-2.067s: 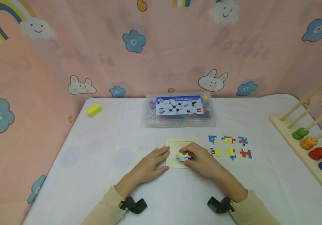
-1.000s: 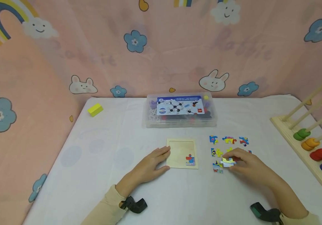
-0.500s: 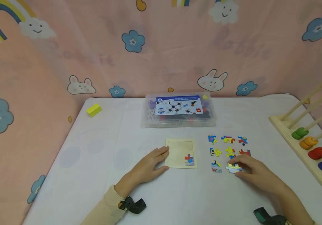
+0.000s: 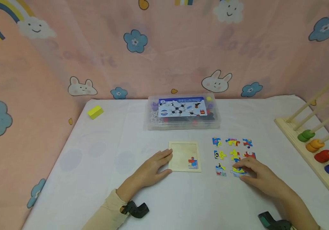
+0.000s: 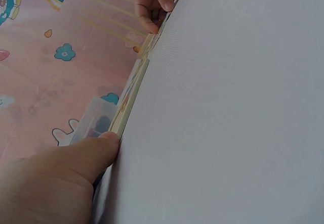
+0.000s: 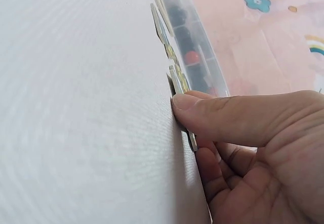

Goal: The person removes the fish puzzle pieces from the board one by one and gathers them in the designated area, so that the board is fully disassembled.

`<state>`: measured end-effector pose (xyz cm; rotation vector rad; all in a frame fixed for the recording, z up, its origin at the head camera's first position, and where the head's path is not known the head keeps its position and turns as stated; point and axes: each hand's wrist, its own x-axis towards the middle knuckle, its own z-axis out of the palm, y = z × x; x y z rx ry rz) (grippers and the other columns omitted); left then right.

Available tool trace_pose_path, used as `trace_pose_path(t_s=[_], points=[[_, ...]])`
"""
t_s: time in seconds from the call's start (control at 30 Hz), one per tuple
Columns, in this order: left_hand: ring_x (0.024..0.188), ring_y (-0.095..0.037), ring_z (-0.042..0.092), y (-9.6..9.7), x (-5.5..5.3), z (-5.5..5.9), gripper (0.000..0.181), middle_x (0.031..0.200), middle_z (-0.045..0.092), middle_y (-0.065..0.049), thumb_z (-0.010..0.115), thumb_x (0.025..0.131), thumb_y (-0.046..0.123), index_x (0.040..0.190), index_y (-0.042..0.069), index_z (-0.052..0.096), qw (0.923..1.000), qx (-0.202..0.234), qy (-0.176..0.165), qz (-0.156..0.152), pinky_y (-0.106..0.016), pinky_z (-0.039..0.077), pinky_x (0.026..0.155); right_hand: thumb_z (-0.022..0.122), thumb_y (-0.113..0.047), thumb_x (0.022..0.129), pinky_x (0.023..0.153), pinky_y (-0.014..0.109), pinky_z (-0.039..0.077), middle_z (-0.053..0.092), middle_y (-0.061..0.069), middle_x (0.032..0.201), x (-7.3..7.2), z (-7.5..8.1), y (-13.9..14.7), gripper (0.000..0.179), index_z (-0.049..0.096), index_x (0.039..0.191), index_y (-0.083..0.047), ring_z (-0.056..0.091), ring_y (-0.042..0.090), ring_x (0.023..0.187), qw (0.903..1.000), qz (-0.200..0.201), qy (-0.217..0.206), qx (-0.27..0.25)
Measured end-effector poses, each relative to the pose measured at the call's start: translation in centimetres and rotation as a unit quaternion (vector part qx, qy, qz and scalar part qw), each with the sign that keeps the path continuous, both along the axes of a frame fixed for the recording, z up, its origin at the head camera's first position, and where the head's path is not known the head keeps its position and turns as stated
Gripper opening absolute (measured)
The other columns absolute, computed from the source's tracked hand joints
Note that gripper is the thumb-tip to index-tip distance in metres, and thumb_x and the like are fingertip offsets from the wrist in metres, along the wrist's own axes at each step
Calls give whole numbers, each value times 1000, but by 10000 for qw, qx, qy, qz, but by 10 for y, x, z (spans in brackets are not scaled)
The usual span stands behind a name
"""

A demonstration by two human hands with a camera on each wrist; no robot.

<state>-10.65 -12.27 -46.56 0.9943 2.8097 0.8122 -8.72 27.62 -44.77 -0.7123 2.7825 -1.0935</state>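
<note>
My left hand [image 4: 153,167] rests with straight fingers along the left edge of a square wooden puzzle tray [image 4: 179,155]. In the left wrist view its thumb [image 5: 104,150] touches the tray's rim. One red and blue jigsaw piece [image 4: 193,163] lies in the tray's lower right corner. My right hand [image 4: 260,175] pinches a light blue and yellow jigsaw piece [image 4: 237,172] at the tablecloth, in the nearest row of loose pieces. The right wrist view shows the thumb [image 6: 190,105] across that piece, its ends sticking out on both sides; the fingers hide its far face.
Several loose jigsaw pieces [image 4: 220,155] lie in rows right of the tray. Behind stands a clear plastic box [image 4: 181,124] of molecule-model parts. A wooden peg rack [image 4: 295,145] with coloured discs is at the right. A yellow block [image 4: 95,112] sits at the back left.
The right hand has carried the light blue and yellow piece from the tray rightward and lowered it to the tablecloth beside the loose pieces. The left hand stays on the tray.
</note>
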Motion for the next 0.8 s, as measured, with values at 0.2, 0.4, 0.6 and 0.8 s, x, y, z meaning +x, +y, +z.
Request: trace_pose_path(t_s=[0.2, 0.4, 0.6, 0.8], points=[[141, -17, 31, 0, 0, -1, 60, 153, 34, -4, 61, 93, 32, 142, 4, 41, 10000, -27, -5, -7, -37, 27, 117, 73, -10, 82, 87, -6, 30, 57, 2, 111, 1, 2, 1, 31, 64, 111, -17, 45, -12, 100, 9998, -55, -194, 12], [141, -18, 31, 0, -1, 0, 60, 153, 34, -5, 61, 93, 31, 142, 3, 41, 10000, -25, -2, -28, -37, 27, 117, 73, -14, 82, 85, -3, 34, 61, 6, 115, -1, 3, 4, 37, 60, 117, -12, 49, -9, 100, 9991, -112, -397, -64], [141, -19, 31, 0, 0, 1, 59, 152, 35, -5, 61, 93, 31, 142, 2, 42, 10000, -10, -16, -36, -37, 27, 117, 75, -12, 80, 85, -1, 35, 64, 10, 114, -1, 2, 3, 43, 59, 119, -7, 51, -11, 100, 9993, -181, -197, -252], [142, -19, 30, 0, 0, 1, 59, 153, 34, -5, 60, 93, 31, 142, 3, 42, 10000, 27, -80, -19, -37, 26, 117, 77, -13, 79, 87, -3, 33, 61, 10, 116, 0, 6, -1, 47, 58, 121, -7, 49, -14, 101, 9987, -321, -198, -340]])
